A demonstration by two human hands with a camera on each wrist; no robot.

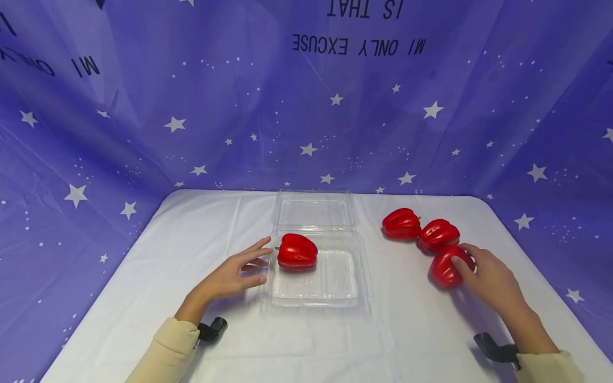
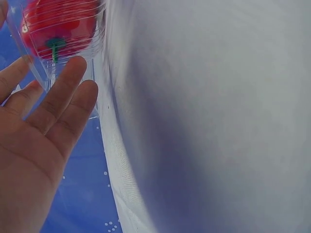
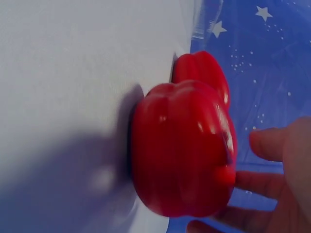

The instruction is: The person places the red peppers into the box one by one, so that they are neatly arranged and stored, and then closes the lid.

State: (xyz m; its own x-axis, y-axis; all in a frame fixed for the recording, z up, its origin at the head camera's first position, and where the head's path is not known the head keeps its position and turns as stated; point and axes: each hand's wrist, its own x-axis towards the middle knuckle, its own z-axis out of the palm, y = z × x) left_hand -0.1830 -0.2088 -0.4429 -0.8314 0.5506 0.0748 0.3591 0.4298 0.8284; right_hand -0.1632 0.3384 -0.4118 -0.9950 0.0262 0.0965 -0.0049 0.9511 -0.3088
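A clear plastic clamshell container (image 1: pixel 313 290) lies with its lid (image 1: pixel 313 210) folded back. Inside its base, on the left, is a red bell pepper (image 1: pixel 297 252), stem toward the left. My left hand (image 1: pixel 237 271) is spread at the container's left side, fingertips close to the wall; nothing is held. At the right, my right hand (image 1: pixel 490 274) is at the nearest red bell pepper (image 1: pixel 445 268). In the right wrist view its thumb stands apart from that pepper (image 3: pixel 182 150), while the fingers reach its far side; whether they touch is unclear.
Two more red bell peppers, a middle one (image 1: pixel 438 235) and a far one (image 1: pixel 401 224), lie close together beyond the right hand. A white cloth (image 1: pixel 230 340) covers the table. Purple star-printed fabric (image 1: pixel 268 106) rises behind and at both sides.
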